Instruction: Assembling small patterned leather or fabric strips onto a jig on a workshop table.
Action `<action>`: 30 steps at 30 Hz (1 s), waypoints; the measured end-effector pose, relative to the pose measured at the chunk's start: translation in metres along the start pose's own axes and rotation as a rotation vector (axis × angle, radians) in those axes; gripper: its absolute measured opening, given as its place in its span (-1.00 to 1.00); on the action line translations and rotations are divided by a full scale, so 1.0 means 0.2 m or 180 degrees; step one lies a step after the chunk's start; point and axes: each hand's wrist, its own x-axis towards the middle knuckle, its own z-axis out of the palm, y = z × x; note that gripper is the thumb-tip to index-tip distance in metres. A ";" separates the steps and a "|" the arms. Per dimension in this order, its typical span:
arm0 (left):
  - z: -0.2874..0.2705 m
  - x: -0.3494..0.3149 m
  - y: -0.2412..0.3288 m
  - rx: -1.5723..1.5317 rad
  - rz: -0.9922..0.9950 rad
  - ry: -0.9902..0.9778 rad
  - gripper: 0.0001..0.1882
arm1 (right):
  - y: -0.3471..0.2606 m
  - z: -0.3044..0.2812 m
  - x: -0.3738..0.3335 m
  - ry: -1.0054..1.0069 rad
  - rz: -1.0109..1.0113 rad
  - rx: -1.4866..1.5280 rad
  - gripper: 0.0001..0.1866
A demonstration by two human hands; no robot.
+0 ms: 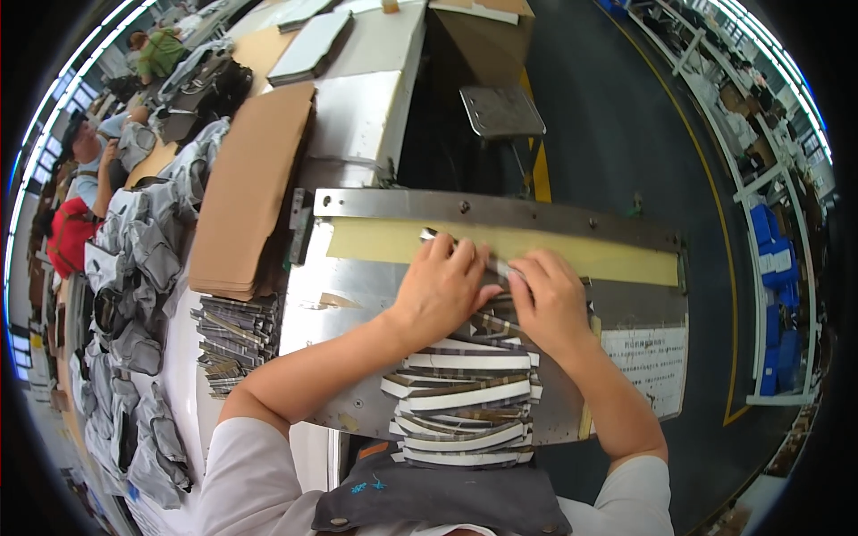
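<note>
Nearest me, at the near edge of the metal tabletop (357, 295), lies a loose pile of plaid-and-white strips (465, 362). Off to the left sits a bundle of similar strips (237, 335). Beyond the pile, my left hand (442, 286) and right hand (554, 299), fingers curled, seem to pinch a narrow strip (499, 267) at the yellow band (590, 255). I judge that piece midway through handling; whether pile or bundle is finished, I cannot tell. Farther left, brown sheets (250, 188) are stacked.
</note>
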 end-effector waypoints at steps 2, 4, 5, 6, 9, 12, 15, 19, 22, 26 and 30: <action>0.02 -0.01 0.01 -0.0119 0.0113 0.0136 -0.57 | 0.03 0.00 0.02 0.0182 -0.0239 0.0026 -0.72; 0.05 -0.02 0.01 -0.0267 0.0240 0.0255 -0.63 | 0.04 0.00 0.02 0.0156 -0.0485 0.0065 -0.65; 0.06 -0.02 0.00 -0.0570 0.0472 0.0254 -0.68 | 0.03 0.01 0.02 0.0179 -0.0552 0.0079 -0.65; 0.07 -0.03 0.00 -0.0896 0.0717 0.0236 -0.72 | 0.02 0.01 0.00 -0.0017 -0.0589 0.0036 -0.61; 0.08 -0.02 -0.06 -0.0409 0.0903 0.0217 -0.74 | 0.02 0.03 -0.02 -0.0375 -0.0600 -0.0064 -0.51; 0.08 -0.02 -0.08 -0.0112 0.0561 -0.0096 -0.66 | 0.02 0.04 -0.03 -0.0376 -0.0520 -0.0523 -0.47; 0.11 0.00 -0.06 0.0031 0.0428 0.0349 -0.55 | 0.03 0.06 -0.03 -0.0333 -0.0386 -0.0603 -0.47; 0.07 0.01 -0.10 0.0230 0.0456 0.0191 -0.45 | 0.04 0.06 0.01 -0.0392 -0.0389 -0.0631 -0.52; 0.06 0.01 -0.09 0.0220 0.0326 0.0051 -0.43 | 0.05 0.06 0.03 -0.0384 -0.0416 -0.0605 -0.54; 0.06 0.00 -0.07 0.0341 0.0422 0.0160 -0.41 | 0.04 0.07 0.00 -0.0353 -0.0352 -0.0607 -0.53; 0.04 -0.01 -0.04 0.0289 0.0351 0.0003 -0.41 | 0.06 0.06 0.00 -0.0375 -0.0383 -0.0472 -0.54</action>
